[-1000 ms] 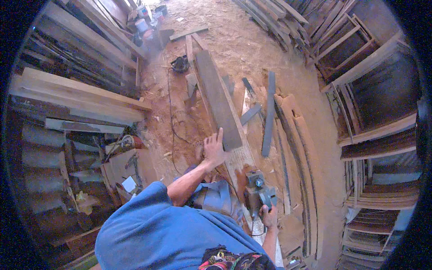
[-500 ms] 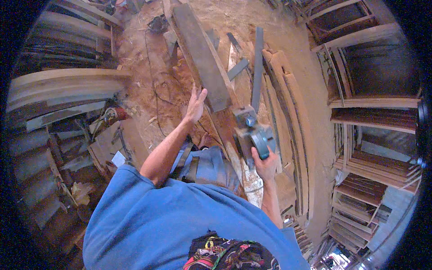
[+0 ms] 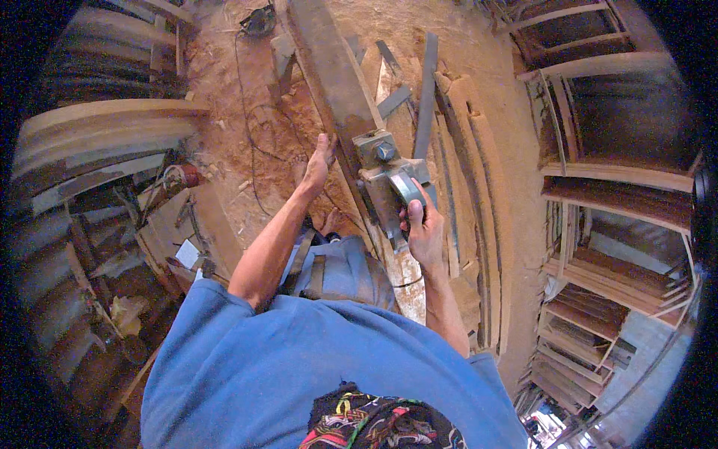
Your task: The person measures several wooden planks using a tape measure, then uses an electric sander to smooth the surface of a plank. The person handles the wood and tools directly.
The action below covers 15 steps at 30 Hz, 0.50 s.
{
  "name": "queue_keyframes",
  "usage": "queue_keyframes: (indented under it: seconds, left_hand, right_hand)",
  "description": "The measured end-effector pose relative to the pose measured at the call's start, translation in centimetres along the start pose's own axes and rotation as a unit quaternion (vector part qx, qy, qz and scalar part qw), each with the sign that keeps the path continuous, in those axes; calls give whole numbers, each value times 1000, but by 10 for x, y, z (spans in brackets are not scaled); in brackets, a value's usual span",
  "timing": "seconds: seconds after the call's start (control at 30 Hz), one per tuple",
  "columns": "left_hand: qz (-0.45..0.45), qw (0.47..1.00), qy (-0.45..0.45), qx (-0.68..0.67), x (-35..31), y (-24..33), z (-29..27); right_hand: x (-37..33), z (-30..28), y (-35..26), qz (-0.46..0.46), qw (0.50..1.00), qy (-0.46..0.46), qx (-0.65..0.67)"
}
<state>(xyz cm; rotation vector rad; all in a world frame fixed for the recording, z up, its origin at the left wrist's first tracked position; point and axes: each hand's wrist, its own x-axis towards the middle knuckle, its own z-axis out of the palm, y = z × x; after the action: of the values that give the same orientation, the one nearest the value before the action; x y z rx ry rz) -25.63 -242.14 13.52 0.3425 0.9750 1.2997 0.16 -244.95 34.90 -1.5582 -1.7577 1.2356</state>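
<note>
A long wooden plank (image 3: 333, 75) lies slanted ahead of me on a narrow timber support. On its near end sits a dusty electric planer (image 3: 380, 196) with a blue front knob. My right hand (image 3: 426, 236) is wrapped round the planer's handle, thumb on top. My left hand (image 3: 319, 166) touches the plank's left edge, fingers mostly stretched along it and partly hidden. Below the planer, a white-stained beam (image 3: 410, 288) runs back toward my body.
Long rough boards (image 3: 479, 202) lie on the right, beside a dark narrow strip (image 3: 426, 105). A cable (image 3: 250, 150) crosses the sawdust-covered floor (image 3: 224, 82) on the left. Timber racks (image 3: 621, 172) stand at right, and stacked curved wood (image 3: 112, 123) at left. A bare foot (image 3: 329, 221) shows below.
My right hand has brought the planer forward and left, onto the near end of the plank. My left hand stays at the plank's edge, shifted slightly. The view has moved a little.
</note>
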Motion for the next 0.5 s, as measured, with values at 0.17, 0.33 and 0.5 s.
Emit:
queue_keyframes:
  seconds: [0.17,0.33,0.5]
  left_hand:
    - [-16,1000,-1,24,-2,7,-2]
    - [-6,998,8,70,-5,14,2]
    - [-74,979,16,187,-9,27,3]
  right_hand:
    - [16,-1,-13,21,1000,-22,-4]
    - [85,19,-27,-40,999,-9,-26]
    - [200,63,-54,-96,995,18,-35]
